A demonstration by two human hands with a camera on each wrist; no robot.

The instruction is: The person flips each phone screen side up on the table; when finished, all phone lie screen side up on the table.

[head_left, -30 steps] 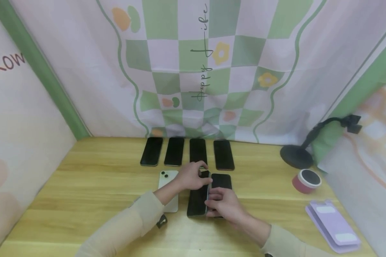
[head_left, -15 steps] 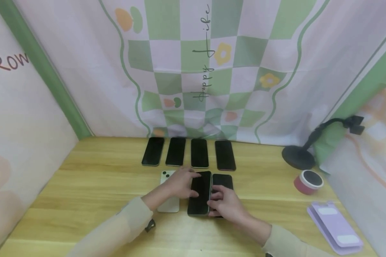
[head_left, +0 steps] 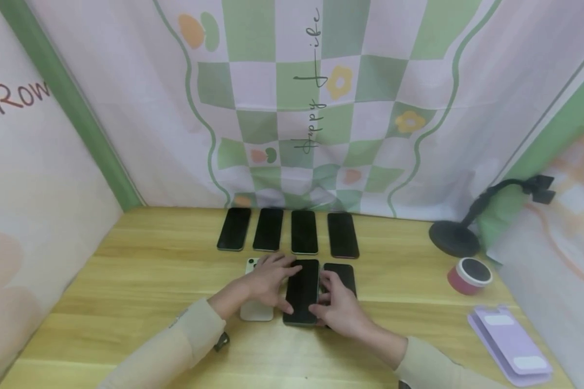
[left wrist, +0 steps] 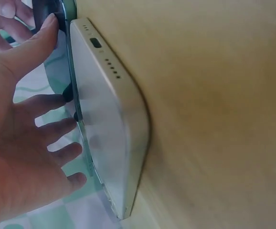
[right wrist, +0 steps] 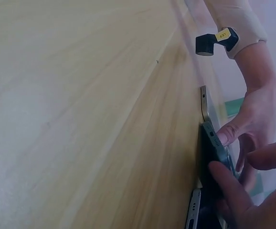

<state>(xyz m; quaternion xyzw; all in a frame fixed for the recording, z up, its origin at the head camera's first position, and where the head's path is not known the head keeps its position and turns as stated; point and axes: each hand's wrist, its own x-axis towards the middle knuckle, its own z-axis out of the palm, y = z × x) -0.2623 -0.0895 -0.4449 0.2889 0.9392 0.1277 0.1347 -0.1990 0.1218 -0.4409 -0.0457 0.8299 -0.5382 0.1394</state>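
Note:
A phone with a black screen (head_left: 303, 292) lies face up between both hands. Its right edge looks raised off the table in the right wrist view. My right hand (head_left: 343, 310) pinches that edge, thumb above and fingers at the side and underneath. With fingers spread, my left hand (head_left: 267, 281) touches the phone's left side; its thumb (left wrist: 47, 33) rests on the edge. Under the left hand is a white phone (head_left: 256, 312), face down, cameras at the far end. Another black phone (head_left: 344, 270) sits partly hidden behind the right hand.
Behind the hands, several black phones (head_left: 304, 232) form a row along the curtain (head_left: 253, 86). To the right stand a black stand (head_left: 453, 237), a pink-and-white round tub (head_left: 469, 275) and a lilac folding holder (head_left: 511, 343) on the wooden table (head_left: 126, 302).
My left hand has moved from the phone's top right edge across to its left side, fingers spreading. The phone has come down flatter; the right hand stays at its right edge.

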